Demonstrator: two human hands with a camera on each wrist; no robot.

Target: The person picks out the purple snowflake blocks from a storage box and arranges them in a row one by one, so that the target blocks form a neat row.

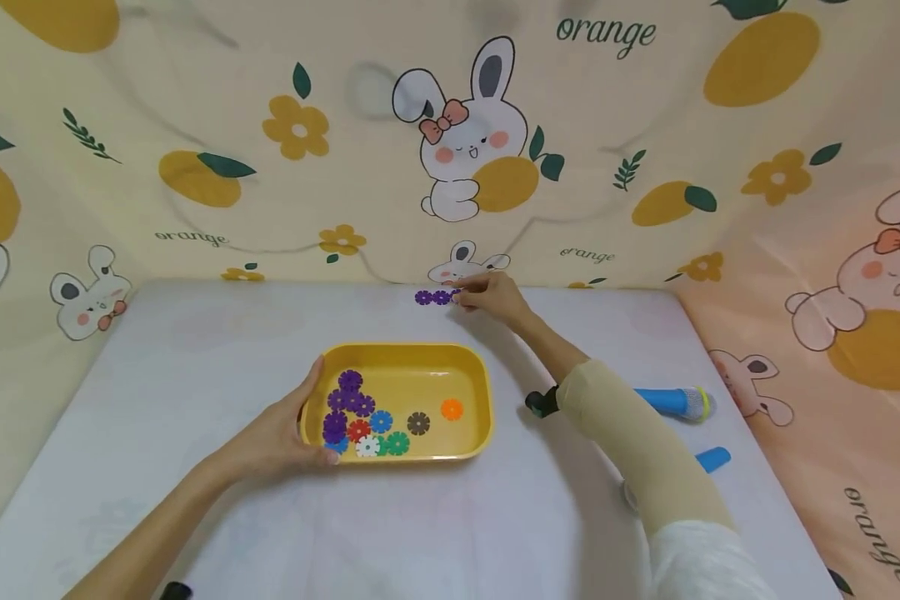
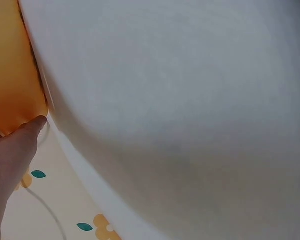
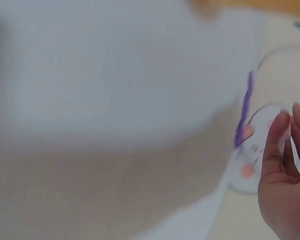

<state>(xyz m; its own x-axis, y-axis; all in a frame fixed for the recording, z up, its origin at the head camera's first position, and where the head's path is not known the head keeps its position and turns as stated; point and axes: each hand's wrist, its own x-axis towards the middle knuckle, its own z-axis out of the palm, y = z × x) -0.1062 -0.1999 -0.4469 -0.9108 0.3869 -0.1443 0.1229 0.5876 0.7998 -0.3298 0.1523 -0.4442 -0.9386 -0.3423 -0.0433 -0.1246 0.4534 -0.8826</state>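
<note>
A yellow tray [image 1: 465, 350] stands mid-table, holding small notched discs, among them purple discs [image 1: 350, 398], a red disc [image 1: 358, 430], a brown disc [image 1: 418, 423] and an orange disc [image 1: 452, 409]. My left hand [image 1: 273, 437] grips the tray's left end, thumb at the near corner; the left wrist view shows thumb and fingers on the tray [image 2: 15, 65]. Near the table's back edge lies a row of purple discs [image 1: 432, 297]. My right hand [image 1: 495, 298] is at the row's right end. In the right wrist view its fingertips appear apart from the purple row [image 3: 244, 110], nothing visible between them.
A blue microphone [image 1: 667, 403] lies right of the tray, partly behind the right forearm. Another blue-handled object [image 1: 712, 459] is mostly hidden by the sleeve [image 1: 645, 450]. A printed cloth [image 1: 375, 200] rises behind the white table [image 1: 217, 333].
</note>
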